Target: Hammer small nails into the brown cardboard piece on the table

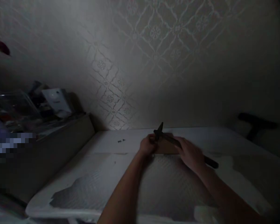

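1. Desk [100,160]: pale top with textured grey patches [84,191].
2. Small dark pieces [121,141]: on its far part, left of centre.
3. Flat brown piece [166,147]: near the far edge.

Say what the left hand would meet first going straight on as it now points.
The left hand would probably meet the hammer head, right by its fingertips in this view; the dim picture leaves depth and contact unclear.

A room in a home, by the look of the patterned wallpaper [155,57] and the cluttered shelf top [60,121].
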Demonstrator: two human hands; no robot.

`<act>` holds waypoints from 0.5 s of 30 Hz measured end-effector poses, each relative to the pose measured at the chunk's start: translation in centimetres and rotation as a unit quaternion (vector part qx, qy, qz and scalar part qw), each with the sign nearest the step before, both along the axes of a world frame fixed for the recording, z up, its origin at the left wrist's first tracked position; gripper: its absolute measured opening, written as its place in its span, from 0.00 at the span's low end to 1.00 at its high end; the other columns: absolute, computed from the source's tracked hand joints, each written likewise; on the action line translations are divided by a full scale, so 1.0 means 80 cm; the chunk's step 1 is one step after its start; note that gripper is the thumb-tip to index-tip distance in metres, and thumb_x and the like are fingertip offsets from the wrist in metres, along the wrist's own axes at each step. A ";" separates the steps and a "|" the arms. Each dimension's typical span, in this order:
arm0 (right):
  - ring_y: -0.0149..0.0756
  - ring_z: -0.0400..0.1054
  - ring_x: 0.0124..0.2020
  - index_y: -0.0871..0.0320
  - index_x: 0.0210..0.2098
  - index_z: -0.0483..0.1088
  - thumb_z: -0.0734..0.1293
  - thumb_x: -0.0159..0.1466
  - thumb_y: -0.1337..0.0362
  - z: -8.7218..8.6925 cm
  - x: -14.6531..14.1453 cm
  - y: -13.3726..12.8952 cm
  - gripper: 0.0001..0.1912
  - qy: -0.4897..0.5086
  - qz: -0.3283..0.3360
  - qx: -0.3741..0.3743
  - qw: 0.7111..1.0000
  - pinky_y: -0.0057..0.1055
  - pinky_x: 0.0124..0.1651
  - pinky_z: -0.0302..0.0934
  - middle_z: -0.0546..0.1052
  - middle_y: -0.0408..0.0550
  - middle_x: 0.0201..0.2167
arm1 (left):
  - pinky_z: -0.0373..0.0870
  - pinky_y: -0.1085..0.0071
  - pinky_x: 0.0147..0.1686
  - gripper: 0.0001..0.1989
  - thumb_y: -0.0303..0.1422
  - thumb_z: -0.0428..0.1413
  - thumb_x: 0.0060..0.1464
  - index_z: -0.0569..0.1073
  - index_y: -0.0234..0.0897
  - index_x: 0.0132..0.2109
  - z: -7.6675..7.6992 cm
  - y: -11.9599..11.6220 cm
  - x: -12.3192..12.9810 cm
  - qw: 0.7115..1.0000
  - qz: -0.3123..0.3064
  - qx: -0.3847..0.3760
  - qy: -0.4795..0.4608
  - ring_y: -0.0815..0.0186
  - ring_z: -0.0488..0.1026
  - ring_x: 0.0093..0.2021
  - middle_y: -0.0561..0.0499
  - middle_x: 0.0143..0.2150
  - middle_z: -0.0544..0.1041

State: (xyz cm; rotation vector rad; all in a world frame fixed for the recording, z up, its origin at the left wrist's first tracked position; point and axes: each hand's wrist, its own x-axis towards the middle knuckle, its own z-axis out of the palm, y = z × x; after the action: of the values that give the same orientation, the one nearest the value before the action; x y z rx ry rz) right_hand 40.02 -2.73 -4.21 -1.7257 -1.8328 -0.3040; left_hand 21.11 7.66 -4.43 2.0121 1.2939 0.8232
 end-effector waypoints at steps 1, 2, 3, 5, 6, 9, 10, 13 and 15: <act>0.40 0.69 0.44 0.55 0.51 0.62 0.58 0.64 0.69 -0.001 0.001 0.001 0.16 0.001 0.003 0.000 1.000 0.34 0.40 0.62 0.73 0.49 0.47 | 0.69 0.71 0.42 0.25 0.23 0.57 0.43 0.67 0.37 0.51 0.000 0.000 0.000 1.000 -0.002 0.002 0.000 0.65 0.74 0.41 0.48 0.41 0.78; 0.40 0.69 0.44 0.55 0.51 0.62 0.58 0.64 0.69 -0.001 0.001 0.001 0.16 0.001 0.005 -0.001 1.000 0.34 0.41 0.62 0.73 0.49 0.46 | 0.69 0.71 0.42 0.25 0.23 0.58 0.43 0.67 0.37 0.51 0.001 0.000 0.000 1.000 -0.003 0.004 0.001 0.65 0.74 0.41 0.48 0.41 0.78; 0.40 0.69 0.44 0.55 0.51 0.62 0.58 0.64 0.69 -0.002 0.001 0.001 0.17 0.000 0.005 -0.001 1.000 0.34 0.41 0.62 0.73 0.49 0.46 | 0.69 0.71 0.42 0.25 0.24 0.58 0.43 0.67 0.38 0.51 0.001 -0.001 0.000 1.000 -0.002 0.005 0.001 0.65 0.74 0.41 0.49 0.41 0.78; 0.40 0.69 0.44 0.55 0.52 0.62 0.57 0.64 0.68 -0.002 0.002 0.001 0.17 0.002 0.006 -0.002 1.000 0.34 0.41 0.62 0.73 0.49 0.45 | 0.69 0.71 0.42 0.24 0.25 0.58 0.43 0.68 0.38 0.51 0.001 -0.001 -0.001 1.000 0.004 0.002 0.001 0.64 0.74 0.42 0.49 0.41 0.78; 0.40 0.69 0.44 0.55 0.51 0.62 0.57 0.64 0.68 -0.001 0.002 0.001 0.16 0.004 0.005 -0.002 1.000 0.35 0.41 0.62 0.73 0.50 0.45 | 0.69 0.71 0.42 0.24 0.25 0.58 0.43 0.68 0.38 0.51 0.001 -0.001 -0.001 1.000 0.006 0.000 0.000 0.63 0.74 0.42 0.49 0.41 0.78; 0.40 0.68 0.44 0.55 0.51 0.63 0.57 0.63 0.69 0.001 0.001 -0.001 0.17 0.006 0.008 -0.003 1.000 0.35 0.41 0.62 0.73 0.50 0.45 | 0.69 0.71 0.41 0.24 0.25 0.58 0.43 0.68 0.38 0.50 0.000 -0.001 -0.001 1.000 0.007 -0.009 -0.009 0.62 0.74 0.42 0.47 0.41 0.78; 0.40 0.68 0.44 0.55 0.51 0.63 0.57 0.63 0.69 0.002 0.001 -0.001 0.17 0.006 0.011 -0.001 1.000 0.34 0.41 0.62 0.74 0.50 0.45 | 0.69 0.71 0.41 0.24 0.24 0.59 0.42 0.68 0.39 0.50 0.000 -0.001 -0.001 1.000 0.006 -0.012 -0.013 0.62 0.74 0.42 0.47 0.42 0.78; 0.40 0.69 0.43 0.54 0.51 0.63 0.58 0.63 0.69 0.002 0.001 -0.001 0.18 0.003 0.008 0.003 1.000 0.33 0.40 0.62 0.74 0.50 0.45 | 0.70 0.70 0.41 0.26 0.24 0.58 0.42 0.68 0.39 0.51 -0.001 0.000 -0.001 1.000 0.004 -0.020 -0.021 0.63 0.74 0.42 0.49 0.42 0.78; 0.40 0.69 0.43 0.54 0.51 0.63 0.58 0.62 0.69 0.002 0.000 -0.001 0.17 0.001 0.003 0.002 1.000 0.33 0.40 0.62 0.74 0.49 0.45 | 0.70 0.71 0.41 0.26 0.24 0.59 0.41 0.68 0.38 0.51 -0.002 0.001 0.000 1.000 0.003 -0.020 -0.017 0.63 0.74 0.42 0.49 0.41 0.78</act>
State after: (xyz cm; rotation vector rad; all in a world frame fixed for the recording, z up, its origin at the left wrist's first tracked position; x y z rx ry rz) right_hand 40.06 -2.84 -4.03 -1.7176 -1.8342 -0.3043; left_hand 21.07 7.71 -4.59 1.9564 1.2869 0.8245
